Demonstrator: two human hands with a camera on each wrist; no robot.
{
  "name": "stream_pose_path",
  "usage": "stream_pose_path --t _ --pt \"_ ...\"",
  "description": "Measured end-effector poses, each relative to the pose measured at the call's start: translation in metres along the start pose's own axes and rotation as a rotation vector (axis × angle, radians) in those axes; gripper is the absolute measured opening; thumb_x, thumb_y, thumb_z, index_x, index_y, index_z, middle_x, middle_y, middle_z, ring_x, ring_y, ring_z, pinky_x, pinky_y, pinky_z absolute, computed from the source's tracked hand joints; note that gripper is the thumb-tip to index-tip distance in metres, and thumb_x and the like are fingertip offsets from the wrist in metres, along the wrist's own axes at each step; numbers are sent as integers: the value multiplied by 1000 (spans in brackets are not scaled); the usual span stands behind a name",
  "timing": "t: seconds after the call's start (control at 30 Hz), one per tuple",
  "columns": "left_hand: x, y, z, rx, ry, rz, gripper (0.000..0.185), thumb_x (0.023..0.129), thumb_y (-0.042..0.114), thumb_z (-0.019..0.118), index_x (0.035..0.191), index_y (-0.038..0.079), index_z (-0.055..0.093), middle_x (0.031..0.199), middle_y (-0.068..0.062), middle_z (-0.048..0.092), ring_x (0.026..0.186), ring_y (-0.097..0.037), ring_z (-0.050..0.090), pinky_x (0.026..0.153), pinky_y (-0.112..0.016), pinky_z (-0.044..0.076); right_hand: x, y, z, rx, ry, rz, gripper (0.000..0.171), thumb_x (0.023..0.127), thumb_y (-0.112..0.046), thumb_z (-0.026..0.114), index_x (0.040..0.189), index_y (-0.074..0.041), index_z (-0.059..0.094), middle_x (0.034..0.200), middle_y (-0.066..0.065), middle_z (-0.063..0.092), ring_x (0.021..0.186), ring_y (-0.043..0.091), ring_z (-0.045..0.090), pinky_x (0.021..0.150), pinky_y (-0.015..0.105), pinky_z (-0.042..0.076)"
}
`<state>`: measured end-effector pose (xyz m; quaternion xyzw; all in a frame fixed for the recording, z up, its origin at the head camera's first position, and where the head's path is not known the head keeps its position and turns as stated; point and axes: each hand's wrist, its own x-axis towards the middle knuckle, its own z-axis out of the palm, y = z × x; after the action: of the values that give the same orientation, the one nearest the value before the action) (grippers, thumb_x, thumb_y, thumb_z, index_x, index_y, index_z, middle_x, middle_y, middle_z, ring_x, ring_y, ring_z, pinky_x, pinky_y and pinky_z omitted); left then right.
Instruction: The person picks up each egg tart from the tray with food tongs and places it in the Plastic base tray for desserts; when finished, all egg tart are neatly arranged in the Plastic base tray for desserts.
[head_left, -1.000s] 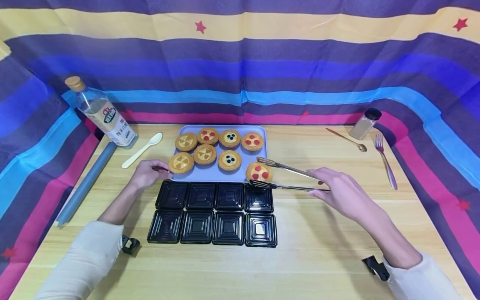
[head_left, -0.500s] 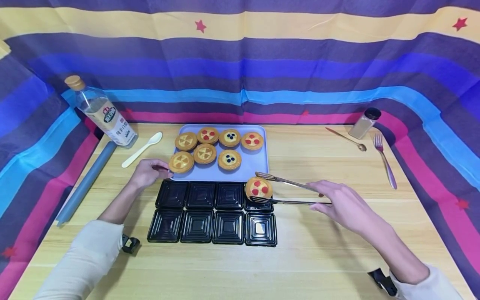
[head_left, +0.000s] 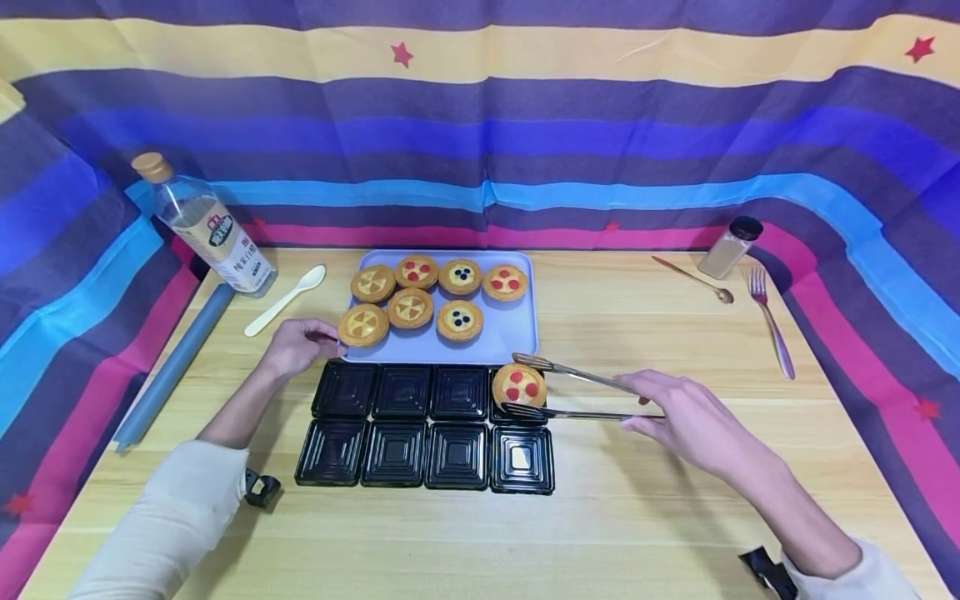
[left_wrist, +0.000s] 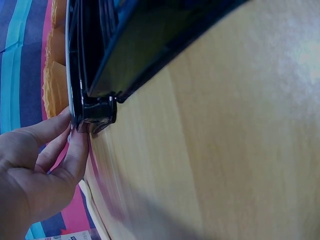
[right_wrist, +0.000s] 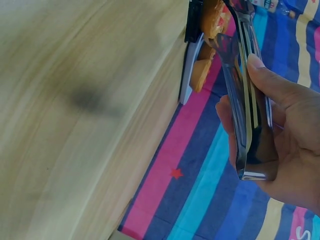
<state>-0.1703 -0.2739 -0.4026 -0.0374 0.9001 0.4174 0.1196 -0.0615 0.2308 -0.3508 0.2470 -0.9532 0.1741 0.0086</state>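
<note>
**Tart held in tongs above the black cups**

Tart (head_left: 518,386) with three red dots, clamped between the two blades of the metal tongs (head_left: 577,392). Positioned over the far right cup of the black cup tray (head_left: 423,425), in the row nearest the blue tray; cannot tell whether resting in the cup or just above it. Gripped from the sides, probably to keep the topping untouched.

Right hand (head_left: 693,421) curled round the handle end of the tongs, thumb on one blade, fingers on the other, squeezing narrow. Seen from the right wrist as fingers (right_wrist: 280,95) wrapped over the polished steel (right_wrist: 247,100).

Left hand (head_left: 296,346) at the near left corner of the blue tray (head_left: 517,329), fingertips pinching its edge, apparently to steady it. From the left wrist: fingers (left_wrist: 60,145) against the tray rim, just beside the corner of the black cups (left_wrist: 100,107).

Seven more tarts on the blue tray: yellow-topped ones (head_left: 362,324) at left, blue-dotted ones (head_left: 459,319) in the middle, red-dotted ones (head_left: 505,282) toward the back. Remaining seven black cups without contents.

Further out on the wooden table (head_left: 600,517): clear bottle (head_left: 206,229) and white spoon (head_left: 285,300) at far left, grey roll (head_left: 172,367) along the left edge; small jar (head_left: 729,247), gold spoon (head_left: 693,279) and fork (head_left: 768,321) at far right. Striped cloth (head_left: 480,125) behind.
</note>
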Motion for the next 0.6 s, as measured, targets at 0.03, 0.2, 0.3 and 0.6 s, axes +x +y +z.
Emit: stream_pose_path --t 0.03,0.2,0.3,0.6 --pt "0 0 0 -3 0 1 34 79 9 74 106 -9 64 89 -11 72 70 -3 59 68 -17 48 0 0 0 -1 -2 0 49 78 -22 77 121 -6 62 112 10 69 89 22 68 78 43 55" --pt "0 -1 0 -18 -3 1 34 79 9 74 107 -8 64 88 -10 72 71 -2 60 69 -17 49 0 1 1 1 -2 -3 50 77 -22 78 121 -5 62 112 10 69 90 23 68 78 43 55" --pt "0 -2 0 -24 -4 -3 35 80 9 74 107 -8 64 88 -8 72 71 -2 60 69 -17 49 1 2 1 2 0 -7 50 77 -21 78 122 -5 62 113 10 69 92 25 68 79 44 55" --pt "1 -1 0 -36 -12 -15 36 79 8 75 108 -9 63 89 -10 71 71 -2 59 69 -17 48 1 0 -1 18 -25 4 54 77 -21 78 125 -5 59 115 10 68 95 26 67 80 45 54"
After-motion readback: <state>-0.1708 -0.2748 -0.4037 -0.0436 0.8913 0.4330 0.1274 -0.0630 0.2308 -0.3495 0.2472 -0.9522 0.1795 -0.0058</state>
